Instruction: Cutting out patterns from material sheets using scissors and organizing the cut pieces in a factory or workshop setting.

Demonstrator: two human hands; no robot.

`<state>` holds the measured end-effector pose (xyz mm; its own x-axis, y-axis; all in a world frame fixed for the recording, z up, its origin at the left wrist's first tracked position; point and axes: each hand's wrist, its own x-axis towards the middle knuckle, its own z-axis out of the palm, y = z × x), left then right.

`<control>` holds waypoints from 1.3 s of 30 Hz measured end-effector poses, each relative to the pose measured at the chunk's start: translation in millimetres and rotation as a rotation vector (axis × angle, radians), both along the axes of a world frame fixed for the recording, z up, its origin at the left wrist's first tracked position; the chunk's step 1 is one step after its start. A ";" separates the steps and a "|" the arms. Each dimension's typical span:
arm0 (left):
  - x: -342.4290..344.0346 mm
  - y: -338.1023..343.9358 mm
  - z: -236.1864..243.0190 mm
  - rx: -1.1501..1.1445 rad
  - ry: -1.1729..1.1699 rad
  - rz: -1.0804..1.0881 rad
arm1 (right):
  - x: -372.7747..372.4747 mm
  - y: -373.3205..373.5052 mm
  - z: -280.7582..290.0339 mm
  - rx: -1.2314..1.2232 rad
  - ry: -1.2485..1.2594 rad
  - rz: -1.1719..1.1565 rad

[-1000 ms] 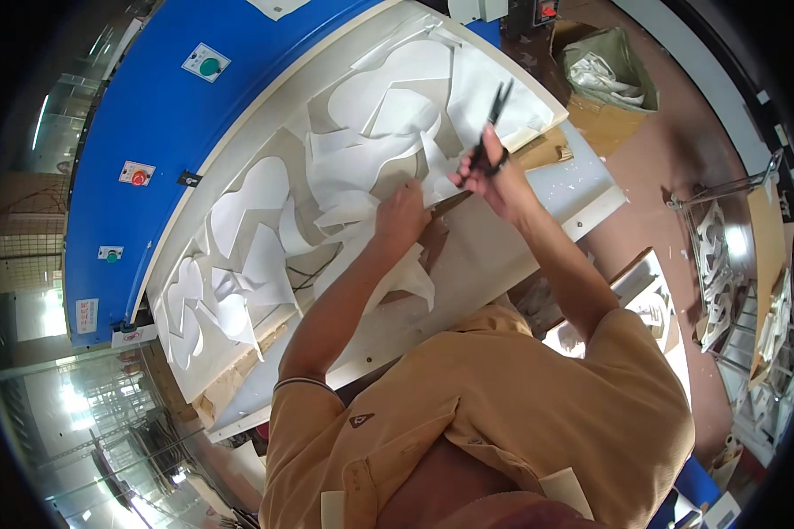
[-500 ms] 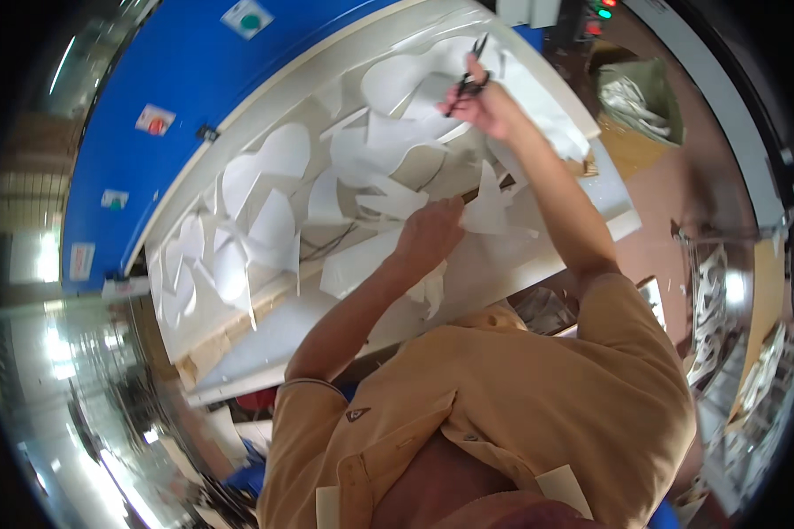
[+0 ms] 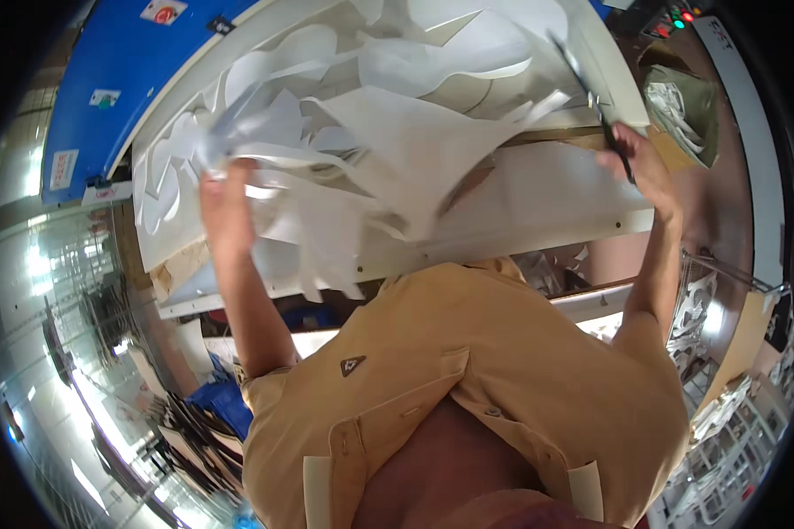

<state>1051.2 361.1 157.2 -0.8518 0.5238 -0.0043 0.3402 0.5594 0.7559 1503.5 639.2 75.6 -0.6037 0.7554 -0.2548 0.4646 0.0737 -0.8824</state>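
Note:
My right hand (image 3: 646,169) is closed around a pair of black scissors (image 3: 602,113) at the right end of the table, blades pointing up and to the left. On the left, my left hand (image 3: 229,207) is closed on the edge of a white cut sheet (image 3: 300,216), partly blurred by motion. A large white sheet (image 3: 415,141) with pointed edges lifts and folds in the middle, over other curved white cut pieces (image 3: 494,44). The scissors are apart from the sheet.
A pale work table (image 3: 538,203) carries the sheets, with a blue machine panel (image 3: 88,97) along its far left side. A green sack of white scraps (image 3: 679,115) stands beyond the right end. A control box with lit buttons (image 3: 675,22) is at the far right.
My left hand has moved left, pulling white sheet with it. My right hand has come nearer and to the right with the scissors. The large sheet has shifted and lifted.

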 end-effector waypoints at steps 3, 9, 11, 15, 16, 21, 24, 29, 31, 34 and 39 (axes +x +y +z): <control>-21.6 -22.1 28.0 0.062 -0.030 0.253 | 3.5 -32.2 -23.6 0.007 -0.120 0.310; -69.0 -71.9 62.7 0.544 0.089 0.209 | -84.7 -105.0 -23.6 0.148 -0.488 0.673; -85.0 -77.1 68.4 0.547 0.115 0.221 | -101.2 -124.1 -47.7 0.218 -0.445 0.707; -102.3 -93.5 77.3 0.613 0.081 0.195 | -126.2 -113.8 -92.2 1.104 -0.286 1.261; -104.9 -99.6 74.9 0.631 0.058 0.184 | -138.6 -106.3 -80.3 0.928 -0.270 1.114; -100.4 -100.9 55.0 0.732 -0.145 0.209 | -205.2 55.9 -58.6 0.528 0.027 0.402; -118.5 -110.2 25.3 0.347 0.096 0.045 | -227.7 144.5 -76.0 0.908 -0.250 0.305; -105.3 -84.9 7.5 0.553 -0.273 0.195 | -251.6 172.5 -100.8 0.753 -0.791 0.157; -78.6 -88.0 9.2 0.618 -0.287 0.201 | -259.8 135.0 -93.5 0.777 -0.763 0.217; -65.0 -71.2 10.8 0.643 -0.316 0.192 | -254.2 128.3 -86.2 0.797 -0.677 0.264; -56.7 -29.7 -1.8 0.634 -0.435 0.150 | -242.7 155.5 -80.7 0.817 -0.573 0.263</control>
